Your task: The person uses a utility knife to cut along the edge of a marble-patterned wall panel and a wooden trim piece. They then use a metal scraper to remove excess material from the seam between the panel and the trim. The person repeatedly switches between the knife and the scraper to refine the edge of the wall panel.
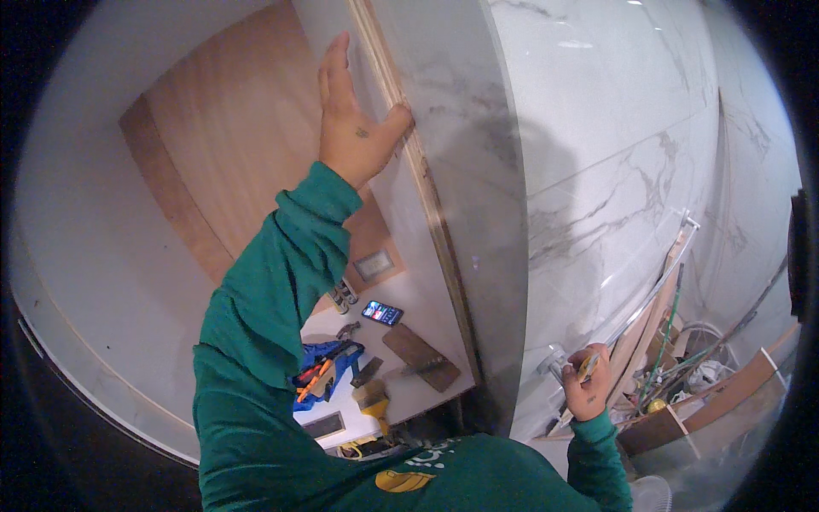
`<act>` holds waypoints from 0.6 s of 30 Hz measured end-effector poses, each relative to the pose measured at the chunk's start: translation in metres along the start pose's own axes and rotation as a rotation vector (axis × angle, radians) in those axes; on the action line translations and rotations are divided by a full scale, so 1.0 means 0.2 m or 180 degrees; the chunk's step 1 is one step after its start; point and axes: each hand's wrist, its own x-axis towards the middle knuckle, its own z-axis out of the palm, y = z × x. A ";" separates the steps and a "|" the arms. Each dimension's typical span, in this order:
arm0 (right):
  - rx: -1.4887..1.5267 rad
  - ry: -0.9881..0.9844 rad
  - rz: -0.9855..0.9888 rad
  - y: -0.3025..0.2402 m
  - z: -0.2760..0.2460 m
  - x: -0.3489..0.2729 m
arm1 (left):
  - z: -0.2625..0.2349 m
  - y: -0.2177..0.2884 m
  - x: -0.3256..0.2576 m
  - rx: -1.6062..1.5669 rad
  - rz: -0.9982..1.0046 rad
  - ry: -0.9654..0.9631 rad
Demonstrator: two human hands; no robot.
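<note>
Marbled wall [618,77] beside wooden edge [436,213], long axis downward and rightward.

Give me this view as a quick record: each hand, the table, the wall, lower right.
Left hand: spread open, thumb against the narrow wood-coloured edge of an upright panel
Right hand: holding a small yellowish object, kind unclear; near a silver metal fitting, contact unclear
Table: white tabletop with a dark phone, screen lit, brown rectangular board, blue fabric tool pouch, yellow-handled brush
Wall: white, grey-veined, marble-look surface
Lower right: brown wooden boards among clutter
</note>
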 end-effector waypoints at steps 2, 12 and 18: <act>-0.0012 -0.0046 0.0029 0.00 0.00 0.00 | 0.02 -0.01 -0.02 0.0031 0.0038 0.0057; 0.0999 -0.0185 0.1119 0.00 -0.03 -0.05 | 0.08 -0.03 -0.11 -0.0043 0.0116 0.0307; 0.1211 -0.0361 0.1221 0.00 -0.07 -0.03 | 0.16 0.00 -0.21 -0.0353 -0.0325 0.0708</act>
